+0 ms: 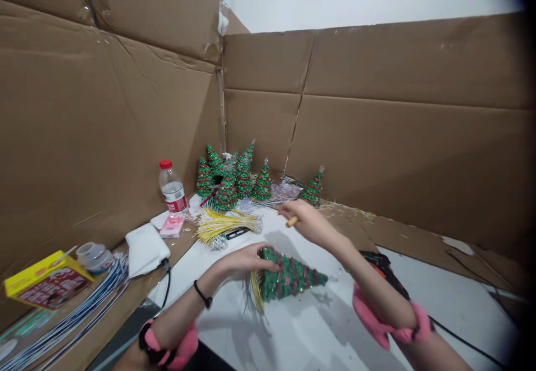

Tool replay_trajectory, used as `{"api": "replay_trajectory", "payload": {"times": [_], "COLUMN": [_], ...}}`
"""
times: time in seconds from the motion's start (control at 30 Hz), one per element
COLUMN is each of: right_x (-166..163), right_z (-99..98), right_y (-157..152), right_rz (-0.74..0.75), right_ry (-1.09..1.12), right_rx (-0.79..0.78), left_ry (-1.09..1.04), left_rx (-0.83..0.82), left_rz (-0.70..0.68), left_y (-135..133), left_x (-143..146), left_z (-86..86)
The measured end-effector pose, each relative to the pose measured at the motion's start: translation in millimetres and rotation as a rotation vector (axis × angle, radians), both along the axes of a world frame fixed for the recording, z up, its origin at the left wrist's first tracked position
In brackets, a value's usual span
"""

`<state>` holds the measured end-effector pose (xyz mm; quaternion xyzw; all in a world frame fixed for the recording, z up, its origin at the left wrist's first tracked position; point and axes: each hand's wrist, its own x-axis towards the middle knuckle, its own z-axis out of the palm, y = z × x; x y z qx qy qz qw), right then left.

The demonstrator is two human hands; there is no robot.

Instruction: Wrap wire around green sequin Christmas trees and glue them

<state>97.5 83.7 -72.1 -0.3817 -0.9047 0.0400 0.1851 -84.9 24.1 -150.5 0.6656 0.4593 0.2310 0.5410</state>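
My left hand point(247, 259) grips the wide base of a green sequinned Christmas tree point(293, 277) with red bands, lying on its side on the white table point(318, 332), tip pointing right. Yellow strands point(256, 295) trail from its base. My right hand point(307, 220) hovers farther back above the table, fingers closed on a small tan stick-like piece point(292, 221). Both forearms wear pink sleeve cuffs; a black band circles my left wrist.
Several finished green trees point(234, 178) stand in the cardboard corner, one more tree point(313, 188) to their right. A water bottle point(172, 189), yellow strand bundle point(221, 226), white cloth point(144, 248), tape roll point(94, 255), yellow box point(46, 282) and a black-orange tool point(383, 265) surround the work spot.
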Motion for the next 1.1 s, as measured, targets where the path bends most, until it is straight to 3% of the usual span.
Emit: {"api": "replay_trajectory", "payload": {"times": [0.07, 0.2, 0.33, 0.5, 0.63, 0.8, 0.87, 1.1], "right_x": [-25.6, -61.4, -80.0, -85.3, -83.6, -83.2, -83.5, -77.3], "right_z": [-19.5, -65.7, -87.4, -91.7, -94.0, -93.7, -92.2, -83.5], "right_y": [8.1, 21.2, 28.4, 37.8, 41.4, 43.9, 44.5, 41.3], "right_rz": [0.021, -0.050, -0.121, -0.070, -0.020, 0.002, 0.015, 0.102], "right_ry": [-0.193, -0.310, -0.363, -0.402, -0.431, -0.482, -0.506, -0.593], "right_rx": [-0.103, -0.127, -0.062, 0.031, 0.082, 0.106, 0.118, 0.122], "left_ry": [0.044, 0.107, 0.177, 0.211, 0.304, 0.511, 0.581, 0.854], "left_rx": [0.005, 0.027, 0.109, 0.216, 0.332, 0.556, 0.626, 0.747], "left_rz": [-0.017, -0.055, -0.073, -0.034, -0.036, 0.289, 0.334, 0.227], "left_y": [0.0, -6.7, -12.8, -12.7, -3.2, 30.3, 46.3, 72.6], "left_x": [1.6, 0.6, -1.6, -10.5, -34.5, -62.0, -63.0, -54.5], "left_z": [-4.9, -7.1, -3.6, -0.5, 4.5, 4.9, -2.5, -51.4]}}
